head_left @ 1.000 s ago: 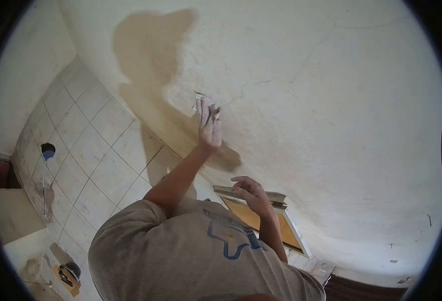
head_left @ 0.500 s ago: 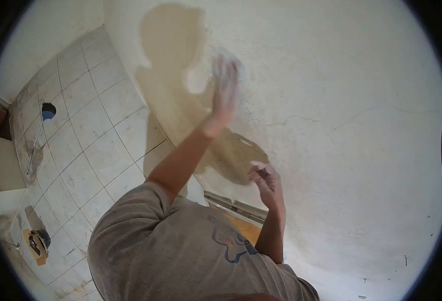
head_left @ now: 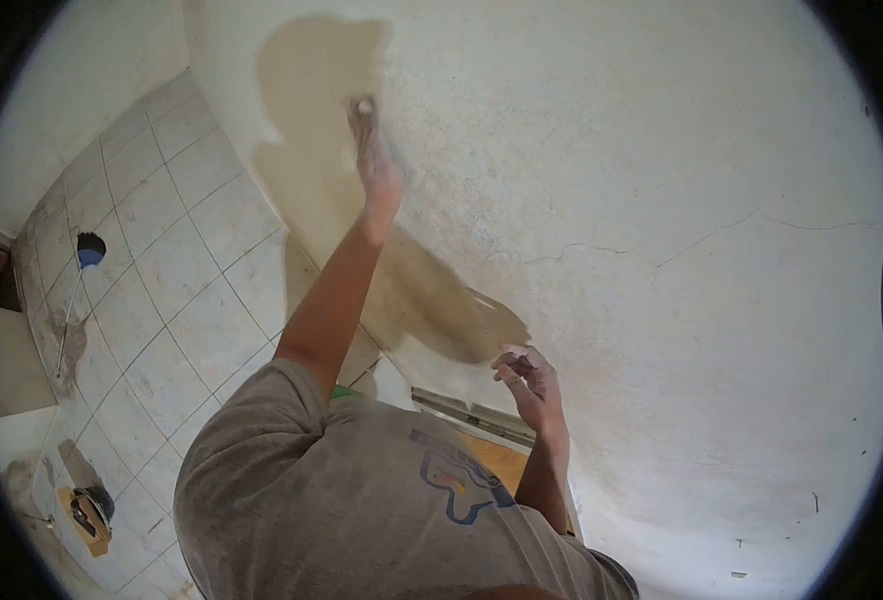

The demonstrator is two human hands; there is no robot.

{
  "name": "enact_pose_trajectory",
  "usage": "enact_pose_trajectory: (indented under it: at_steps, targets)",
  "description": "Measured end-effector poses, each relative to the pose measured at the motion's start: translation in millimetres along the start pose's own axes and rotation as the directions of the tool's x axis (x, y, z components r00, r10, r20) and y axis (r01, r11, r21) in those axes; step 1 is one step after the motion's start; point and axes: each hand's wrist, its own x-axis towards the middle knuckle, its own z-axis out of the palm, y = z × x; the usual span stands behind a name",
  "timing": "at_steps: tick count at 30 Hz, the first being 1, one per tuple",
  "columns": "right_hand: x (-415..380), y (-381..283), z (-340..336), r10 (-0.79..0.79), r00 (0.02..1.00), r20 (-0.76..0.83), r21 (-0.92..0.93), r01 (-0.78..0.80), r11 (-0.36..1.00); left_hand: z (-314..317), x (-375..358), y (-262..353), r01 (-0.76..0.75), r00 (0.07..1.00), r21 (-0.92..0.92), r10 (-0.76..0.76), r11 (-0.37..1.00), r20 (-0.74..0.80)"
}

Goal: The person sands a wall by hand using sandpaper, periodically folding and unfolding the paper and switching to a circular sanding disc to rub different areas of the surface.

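My left hand (head_left: 373, 165) reaches up to the pale plastered wall (head_left: 661, 330), seen nearly edge-on, its fingers long and close together. White dust coats it, and a small pale spot shows at the fingertips. What lies under the palm is hidden, so I cannot make out what it holds. Lower down and to the right, my right hand (head_left: 535, 385) is near the wall with loosely bent fingers, thumb and forefinger apart. Its fingertips are whitened with dust, and nothing shows in it.
Pale tiles (head_left: 201, 280) adjoin the wall on the left, with a dark round hole (head_left: 91, 244) in them. An orange-brown object (head_left: 85, 520) sits at lower left. A thin crack (head_left: 716, 228) crosses the wall. Behind my right forearm is a metal-edged frame (head_left: 471, 415).
My left hand has swept leftward along the wall and turned more edge-on. My right hand has stayed almost in place. The view has shifted slightly.
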Motion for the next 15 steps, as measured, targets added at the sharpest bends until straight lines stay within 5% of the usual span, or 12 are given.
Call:
enact_pose_trajectory:
  at_steps: [4,6,8,9,10,12,15]
  targets:
    - [-1.1,-9.9,4.7,0.024,0.999,-0.035,0.089,-0.021,0.996,35.9,-0.7,98.6,-0.077,0.996,-0.127,0.072,0.989,-0.047]
    - [5.1,-15.9,14.1,0.017,0.999,-0.032,0.11,-0.014,0.994,40.3,-35.6,165.5,0.323,0.933,-0.055,-0.309,0.945,0.183]
    - [7.0,-15.6,26.6,0.001,0.999,-0.05,0.108,0.004,0.994,39.1,-123.0,155.2,-0.073,0.942,-0.084,0.097,0.994,0.323]
    - [7.1,-15.9,31.7,0.008,0.998,-0.065,0.092,-0.002,0.996,36.6,-169.5,138.0,-0.271,0.86,-0.124,0.298,0.954,0.413]
    - [6.7,-17.3,34.6,0.025,0.996,-0.088,0.076,-0.018,0.997,25.2,-208.7,112.9,-0.471,0.685,-0.156,0.471,0.868,0.556]
    - [-2.0,-24.1,41.3,0.047,0.987,-0.152,-0.028,-0.051,0.998,-8.1,-248.3,90.5,-0.351,0.465,-0.313,0.455,0.882,0.76]
    - [-30.4,-18.5,50.9,0.249,0.938,-0.239,-0.004,-0.258,0.966,-73.7,-283.7,20.0,-0.296,0.06,-0.299,0.33,0.907,0.942]
